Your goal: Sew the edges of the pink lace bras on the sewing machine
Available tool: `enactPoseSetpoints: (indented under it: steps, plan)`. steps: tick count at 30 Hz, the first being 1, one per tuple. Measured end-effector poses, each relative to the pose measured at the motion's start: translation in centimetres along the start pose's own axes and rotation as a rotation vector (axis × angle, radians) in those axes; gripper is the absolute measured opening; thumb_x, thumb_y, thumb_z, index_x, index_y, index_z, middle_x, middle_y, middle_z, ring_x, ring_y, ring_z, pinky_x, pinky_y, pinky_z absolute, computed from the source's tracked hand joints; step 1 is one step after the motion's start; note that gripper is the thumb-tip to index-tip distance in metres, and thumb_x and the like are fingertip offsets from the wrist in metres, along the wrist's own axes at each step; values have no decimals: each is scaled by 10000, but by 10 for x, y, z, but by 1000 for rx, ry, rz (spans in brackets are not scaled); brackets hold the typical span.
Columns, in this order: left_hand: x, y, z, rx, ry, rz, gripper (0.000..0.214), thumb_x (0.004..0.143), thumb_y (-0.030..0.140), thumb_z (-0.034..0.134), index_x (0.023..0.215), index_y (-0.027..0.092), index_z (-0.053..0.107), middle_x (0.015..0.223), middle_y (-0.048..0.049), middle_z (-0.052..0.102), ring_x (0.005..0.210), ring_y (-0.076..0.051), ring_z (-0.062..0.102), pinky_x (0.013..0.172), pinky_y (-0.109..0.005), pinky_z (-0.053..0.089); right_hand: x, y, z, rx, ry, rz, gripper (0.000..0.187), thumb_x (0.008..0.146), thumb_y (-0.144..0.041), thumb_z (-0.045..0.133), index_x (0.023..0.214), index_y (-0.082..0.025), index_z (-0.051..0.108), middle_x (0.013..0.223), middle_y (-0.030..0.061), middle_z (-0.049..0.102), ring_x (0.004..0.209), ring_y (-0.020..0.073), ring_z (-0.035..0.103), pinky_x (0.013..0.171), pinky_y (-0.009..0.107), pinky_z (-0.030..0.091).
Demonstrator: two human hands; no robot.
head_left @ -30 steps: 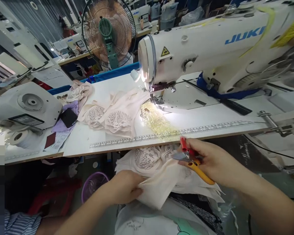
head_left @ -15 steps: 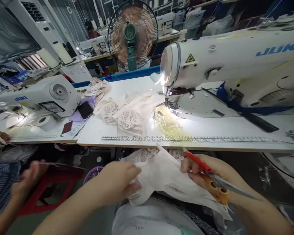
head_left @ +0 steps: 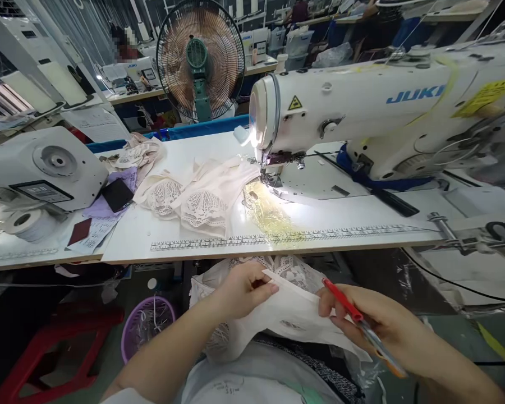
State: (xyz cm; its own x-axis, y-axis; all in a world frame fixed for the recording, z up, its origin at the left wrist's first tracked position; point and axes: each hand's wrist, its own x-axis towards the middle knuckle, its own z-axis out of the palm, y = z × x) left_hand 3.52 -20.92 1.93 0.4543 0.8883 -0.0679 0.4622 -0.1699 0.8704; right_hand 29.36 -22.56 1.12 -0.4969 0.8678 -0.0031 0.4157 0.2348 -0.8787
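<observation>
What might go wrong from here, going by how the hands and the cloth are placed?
The scissors sit in the right hand close to the cloth, so a blade might snag or nick it.

Their metal part points back toward the right wrist and could scratch the skin.

The left hand pinches only the cloth's edge, so that grip might slip.
</observation>
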Motion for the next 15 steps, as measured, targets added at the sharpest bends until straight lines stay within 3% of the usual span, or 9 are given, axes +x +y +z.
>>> enactPoseSetpoints:
  steps: [2,5,7,10,15]
  plan:
    - [-4,3,2,62,39,46,311,849,261,467,578,185,333,665,13,422,644,-125,440,597,-246,362,4,-1,-2,45,-17,-13,121,827,-354,595,858,-242,628,896,74,670,785,212,625,694,323,530]
    - [-6,6,3,109,28,83,253,877,247,426,636,193,367,695,-4,457,673,-142,457,620,-261,379,19,-7,0,114,63,-1,226,816,-387,619,976,-229,600,969,99,671,871,239,624,761,357,518]
    - [-7,6,3,101,19,105,224,895,247,411,678,191,410,712,-14,470,677,-146,466,621,-264,388,31,-14,5,154,54,26,223,811,-402,607,938,-220,588,959,99,672,891,254,621,740,361,511]
    - [-9,4,5,80,36,155,196,922,250,386,755,182,462,767,-35,497,713,-153,489,650,-272,408,49,-22,16,227,-36,96,215,776,-405,609,746,-215,512,836,57,649,756,210,597,635,317,482]
    - [-13,-1,9,132,80,141,210,957,267,331,833,182,478,829,-61,532,763,-171,499,689,-296,428,59,-20,32,307,-108,79,252,771,-369,575,655,-211,416,631,-45,434,560,105,387,521,241,355]
